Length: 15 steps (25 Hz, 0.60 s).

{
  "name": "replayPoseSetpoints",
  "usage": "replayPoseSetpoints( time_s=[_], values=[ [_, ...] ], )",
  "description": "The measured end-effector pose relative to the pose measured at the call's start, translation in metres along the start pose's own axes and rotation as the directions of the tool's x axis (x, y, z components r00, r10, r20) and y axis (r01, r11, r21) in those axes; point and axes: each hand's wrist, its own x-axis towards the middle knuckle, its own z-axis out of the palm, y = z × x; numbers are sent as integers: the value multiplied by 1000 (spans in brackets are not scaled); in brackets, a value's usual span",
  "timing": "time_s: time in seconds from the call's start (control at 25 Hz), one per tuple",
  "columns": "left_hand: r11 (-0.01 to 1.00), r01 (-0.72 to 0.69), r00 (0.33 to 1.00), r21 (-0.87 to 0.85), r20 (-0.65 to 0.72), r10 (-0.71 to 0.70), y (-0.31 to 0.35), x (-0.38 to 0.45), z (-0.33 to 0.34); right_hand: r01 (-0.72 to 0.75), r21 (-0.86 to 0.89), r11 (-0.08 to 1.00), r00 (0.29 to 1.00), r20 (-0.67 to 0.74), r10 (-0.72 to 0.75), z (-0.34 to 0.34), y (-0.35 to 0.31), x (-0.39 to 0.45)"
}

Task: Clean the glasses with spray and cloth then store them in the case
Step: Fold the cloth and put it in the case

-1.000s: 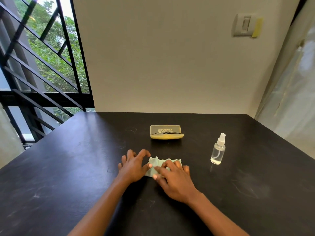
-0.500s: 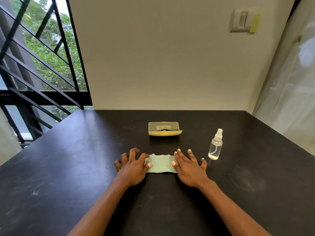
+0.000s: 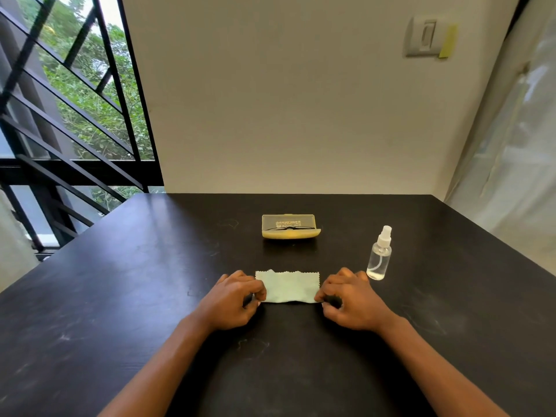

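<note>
A pale green cleaning cloth (image 3: pixel 287 286) lies spread flat on the black table (image 3: pixel 120 281). My left hand (image 3: pixel 231 299) pinches its near left corner and my right hand (image 3: pixel 350 299) pinches its near right corner. Behind the cloth sits a yellow glasses case (image 3: pixel 289 226) with a clear lid, dark-framed glasses visible inside. A small clear spray bottle (image 3: pixel 379 254) with a white nozzle stands upright just beyond my right hand.
A beige wall rises right behind the table's far edge. A window with black bars is at the left. A plastic sheet hangs at the right. A wall switch (image 3: pixel 424 37) is high on the wall.
The cloth went from bunched under both hands to spread flat. My hands slid apart to its ends, and their fingers have curled from flat into pinches on the near corners.
</note>
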Motion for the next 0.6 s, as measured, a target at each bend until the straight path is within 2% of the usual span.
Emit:
replayPoseSetpoints(
  time_s=[0.12,0.24,0.48,0.6],
  values=[
    [987,-93,994,135,-47,100,-3,-1,6,86,-125,988,996,-16,-89,1,-1,0],
    [988,-113,991,102,-61,120,-4,-4,10,107,-190,976,991,-56,-119,4,-1,2],
    [996,-25,996,-89,-89,17,0,5,7,-8,7,1000,996,-86,8,9,-2,9],
    [989,38,996,-144,-80,-50,0,11,5,-95,220,971,993,-50,108,7,-4,15]
  ],
)
